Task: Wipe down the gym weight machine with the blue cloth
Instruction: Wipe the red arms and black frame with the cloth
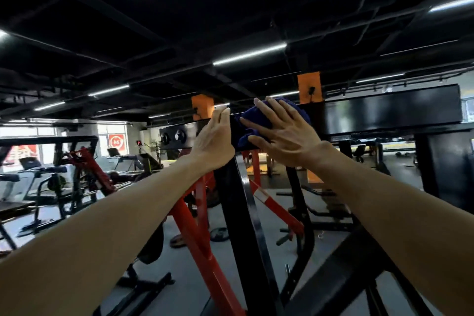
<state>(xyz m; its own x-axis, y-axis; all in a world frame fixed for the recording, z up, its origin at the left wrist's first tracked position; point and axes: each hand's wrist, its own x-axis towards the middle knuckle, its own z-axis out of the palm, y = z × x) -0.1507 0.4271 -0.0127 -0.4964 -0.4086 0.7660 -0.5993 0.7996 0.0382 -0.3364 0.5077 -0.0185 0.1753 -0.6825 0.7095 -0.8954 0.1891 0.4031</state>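
The black top crossbeam point(384, 113) of the weight machine carries the bunched blue cloth point(252, 120), draped over its front face and upper edge. Two bolt heads point(172, 136) sit on the beam's left end, apart from the cloth

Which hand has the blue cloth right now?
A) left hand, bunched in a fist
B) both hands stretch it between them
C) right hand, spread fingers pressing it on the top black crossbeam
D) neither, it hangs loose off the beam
C: the right hand lies with fingers spread over the blue cloth, pressing it to the black crossbeam; the left hand touches the beam beside it, without cloth.
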